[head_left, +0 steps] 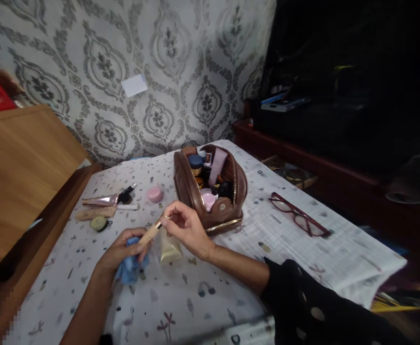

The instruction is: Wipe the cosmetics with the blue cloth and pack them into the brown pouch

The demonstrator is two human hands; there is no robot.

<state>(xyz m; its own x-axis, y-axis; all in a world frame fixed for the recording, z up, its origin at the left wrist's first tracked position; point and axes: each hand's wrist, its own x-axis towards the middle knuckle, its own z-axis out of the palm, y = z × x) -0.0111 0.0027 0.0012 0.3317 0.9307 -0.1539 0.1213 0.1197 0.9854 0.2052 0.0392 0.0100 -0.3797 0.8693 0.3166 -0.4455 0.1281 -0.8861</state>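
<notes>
My left hand (121,247) is closed round a crumpled blue cloth (132,266) and the lower end of a slim beige cosmetic tube (148,236). The tube tilts up to the right. My right hand (186,229) pinches its gold-coloured upper end, which the fingertips partly cover. Below the right hand a pale yellow squeeze tube (170,251) lies on the patterned cloth. Just behind that hand stands an open brown cosmetic bag (191,199). It holds a blue-lidded jar (195,163), a pink tube (217,165), a small pink jar (209,200) and other cosmetics.
A round pink jar (154,193) sits left of the bag. Further left lie a shiny pink tube (102,200), a round greenish container (98,223) and several cosmetics. Red-framed glasses (299,215) lie on the right. A wooden panel (26,167) borders the left side.
</notes>
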